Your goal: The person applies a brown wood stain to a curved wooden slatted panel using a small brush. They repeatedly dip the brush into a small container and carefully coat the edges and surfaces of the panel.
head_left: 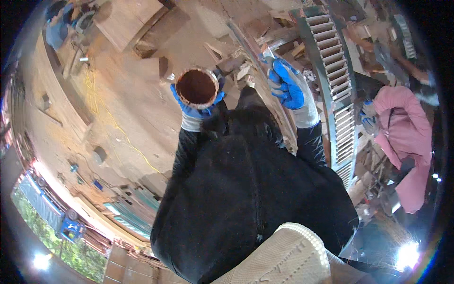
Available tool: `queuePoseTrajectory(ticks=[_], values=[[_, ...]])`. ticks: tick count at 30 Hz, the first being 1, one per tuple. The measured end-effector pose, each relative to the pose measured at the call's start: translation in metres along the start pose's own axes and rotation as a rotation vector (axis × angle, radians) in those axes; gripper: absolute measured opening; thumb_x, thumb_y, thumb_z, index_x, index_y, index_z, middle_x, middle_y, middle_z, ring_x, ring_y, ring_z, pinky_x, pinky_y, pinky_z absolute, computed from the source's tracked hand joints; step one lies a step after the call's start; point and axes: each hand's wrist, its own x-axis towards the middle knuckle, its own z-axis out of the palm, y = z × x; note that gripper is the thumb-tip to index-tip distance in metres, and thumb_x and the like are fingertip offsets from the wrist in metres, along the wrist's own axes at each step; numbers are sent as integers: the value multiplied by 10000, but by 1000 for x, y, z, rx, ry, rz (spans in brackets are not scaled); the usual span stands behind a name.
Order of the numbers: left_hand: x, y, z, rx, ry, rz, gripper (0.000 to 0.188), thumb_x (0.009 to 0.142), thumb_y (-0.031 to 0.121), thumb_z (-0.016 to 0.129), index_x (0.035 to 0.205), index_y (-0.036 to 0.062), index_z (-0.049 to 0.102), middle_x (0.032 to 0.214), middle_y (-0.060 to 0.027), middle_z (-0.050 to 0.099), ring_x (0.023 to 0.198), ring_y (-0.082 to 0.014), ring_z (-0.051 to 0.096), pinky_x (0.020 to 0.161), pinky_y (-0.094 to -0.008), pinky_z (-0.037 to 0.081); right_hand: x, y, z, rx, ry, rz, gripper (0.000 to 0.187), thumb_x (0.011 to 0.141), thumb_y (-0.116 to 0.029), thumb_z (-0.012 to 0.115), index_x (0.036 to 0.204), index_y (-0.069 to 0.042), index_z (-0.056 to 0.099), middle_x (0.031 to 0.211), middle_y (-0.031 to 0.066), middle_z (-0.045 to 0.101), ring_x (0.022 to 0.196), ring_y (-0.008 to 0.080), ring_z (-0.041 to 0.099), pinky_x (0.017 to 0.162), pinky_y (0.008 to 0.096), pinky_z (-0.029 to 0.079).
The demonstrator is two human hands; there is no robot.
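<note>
My left hand [191, 110], in a blue and white glove, is wrapped round a round open can [215, 90] with a crusted rim. Dark brown stuff shows inside the can. To the right, my right hand [289, 87] wears a matching glove, its fingers curled in. A small pale thing [266, 53] shows at its fingertips, too unclear to name. This hand is beside the long edge of a narrow wooden board [253, 54], which slants down past my body.
A green louvred shutter frame [326, 61] stands right of my arm. Beyond it is a person in pink [402, 123] with a gloved hand. Another person [56, 31] is at the far left. Wood panels [125, 21], scraps and a yellow cord [125, 135] lie about the dusty floor.
</note>
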Motion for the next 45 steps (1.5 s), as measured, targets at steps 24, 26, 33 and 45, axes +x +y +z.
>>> queuePoseTrajectory(ticks=[24, 26, 33, 45], values=[[224, 112, -2, -1003, -365, -1078, 917, 784, 790, 566, 1462, 181, 466, 1585, -257, 280, 1357, -518, 391, 1094, -670, 362, 79, 141, 78, -1058, 1247, -862, 340, 946, -135, 634, 1279, -192, 666, 1056, 120, 683, 912, 295, 682, 782, 369, 547], [243, 111, 8, -970, -357, -1148, 923, 755, 769, 630, 1459, 195, 465, 1574, -252, 303, 1370, -525, 364, 1121, -663, 335, 85, 127, 88, -1112, 1286, -872, 358, 920, -143, 663, 1263, -244, 672, 955, 118, 657, 813, 320, 667, 688, 405, 549], [305, 94, 45, -721, -464, -1494, 932, 785, 796, 555, 1504, 227, 381, 1595, -225, 247, 1393, -586, 262, 1123, -677, 329, 111, 120, 98, -1116, 1453, -599, 263, 889, -166, 666, 1138, -244, 694, 900, 116, 612, 725, 326, 663, 595, 443, 534], [372, 64, 43, 232, -1127, -1347, 683, 1021, 424, 466, 1573, 128, 195, 1579, -271, 267, 1397, -367, 401, 1111, -430, 455, 154, 116, 158, -967, 1753, -559, 196, 808, -111, 749, 978, -195, 702, 817, 56, 606, 662, 255, 635, 549, 374, 502]])
